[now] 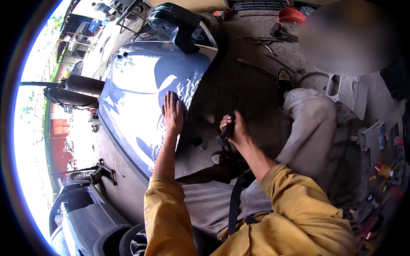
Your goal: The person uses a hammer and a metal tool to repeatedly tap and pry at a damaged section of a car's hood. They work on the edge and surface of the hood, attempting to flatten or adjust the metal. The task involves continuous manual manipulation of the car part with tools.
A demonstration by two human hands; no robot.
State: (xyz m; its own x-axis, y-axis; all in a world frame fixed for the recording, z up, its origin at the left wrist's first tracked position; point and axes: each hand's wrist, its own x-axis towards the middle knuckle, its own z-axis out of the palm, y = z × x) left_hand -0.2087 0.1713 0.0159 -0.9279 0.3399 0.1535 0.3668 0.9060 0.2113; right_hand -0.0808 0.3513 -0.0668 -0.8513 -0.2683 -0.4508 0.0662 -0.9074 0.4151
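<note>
My left hand (172,114) lies flat, fingers stretched out, on the shiny blue-grey panel of a car door (139,111), close to its right edge. A black side mirror (168,23) sits at the door's far end. My right hand (236,128) is closed around the dark handle of a hand tool (223,137), just right of the door's edge. The tool's other end is lost against the dark background, so its kind cannot be made out.
Metal bars and tools (258,68) lie on the concrete floor beyond my right hand, near a red basin (291,16). Gas cylinders (81,84) stand left of the door. A grey car (92,213) is at lower left, near a floor jack (104,173). A blur covers the upper right.
</note>
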